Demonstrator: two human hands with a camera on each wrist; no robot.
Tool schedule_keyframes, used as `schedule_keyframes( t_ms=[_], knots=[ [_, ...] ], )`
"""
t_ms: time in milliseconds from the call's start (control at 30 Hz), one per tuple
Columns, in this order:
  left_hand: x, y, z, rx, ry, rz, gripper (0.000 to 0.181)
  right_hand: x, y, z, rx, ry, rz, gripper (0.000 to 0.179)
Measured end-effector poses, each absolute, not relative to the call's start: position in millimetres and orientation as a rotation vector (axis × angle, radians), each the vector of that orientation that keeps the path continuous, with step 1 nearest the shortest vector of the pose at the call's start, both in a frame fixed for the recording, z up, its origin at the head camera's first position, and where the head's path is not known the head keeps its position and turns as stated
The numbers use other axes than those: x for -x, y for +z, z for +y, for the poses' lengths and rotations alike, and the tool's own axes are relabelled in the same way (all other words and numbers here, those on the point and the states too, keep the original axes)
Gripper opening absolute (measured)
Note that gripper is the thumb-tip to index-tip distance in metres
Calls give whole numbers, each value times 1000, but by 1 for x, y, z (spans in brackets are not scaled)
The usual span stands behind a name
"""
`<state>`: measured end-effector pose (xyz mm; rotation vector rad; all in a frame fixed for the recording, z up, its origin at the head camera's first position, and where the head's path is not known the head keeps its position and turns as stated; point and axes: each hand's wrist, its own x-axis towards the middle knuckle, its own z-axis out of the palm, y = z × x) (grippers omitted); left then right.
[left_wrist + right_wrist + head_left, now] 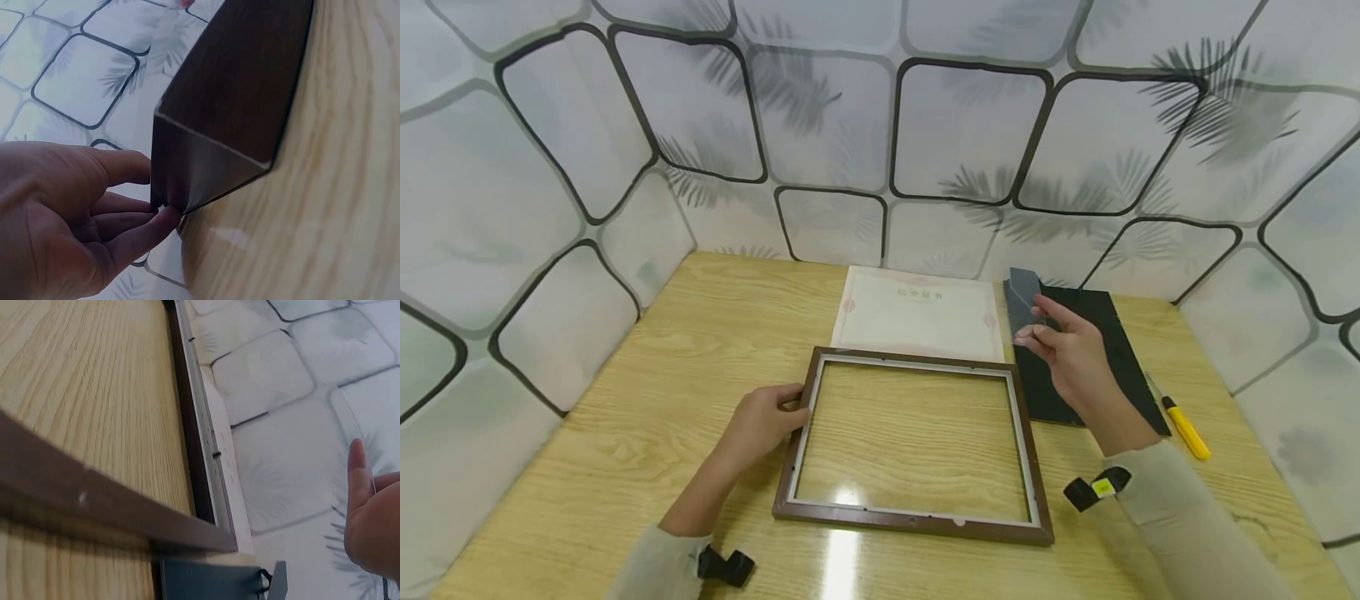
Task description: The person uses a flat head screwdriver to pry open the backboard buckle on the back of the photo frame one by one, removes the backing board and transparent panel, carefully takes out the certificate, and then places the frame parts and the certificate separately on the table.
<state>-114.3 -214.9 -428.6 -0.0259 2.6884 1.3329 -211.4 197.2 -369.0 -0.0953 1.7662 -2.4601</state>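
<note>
A brown picture frame (912, 523) with a pale inner lip lies on the wooden table, showing bare wood through its opening. My left hand (767, 425) grips its left side between thumb and fingers; in the left wrist view the hand (81, 219) is at the frame's dark edge (231, 75). Raised above the black backing board (1086, 333), my right hand (1071, 346) pinches a thin clear sheet (357, 419). Only a faint edge of that sheet shows. A grey flap (1022, 292) stands at the board's upper left, partly behind the fingers.
A cream certificate (917, 312) with printed lettering lies behind the frame, by the wall. At the right, next to the backing board, is a yellow-handled screwdriver (1187, 429). Patterned white sheeting (820, 117) encloses the table (662, 350) at the back and sides.
</note>
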Motion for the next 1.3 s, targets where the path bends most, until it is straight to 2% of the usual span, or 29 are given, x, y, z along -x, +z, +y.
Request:
schedule_keyframes(
  t_ms=[267, 667, 1300],
  knots=[
    [115, -429, -214, 21, 1314, 2713, 49, 232, -373, 154, -12, -2386, 1859, 61],
    [116, -431, -215, 20, 1300, 2722, 49, 249, -393, 90, -30, -2230, 1985, 60],
    [116, -430, -217, 9, 1291, 2726, 51, 259, -422, 18, 91, -2174, 1824, 61]
  ],
)
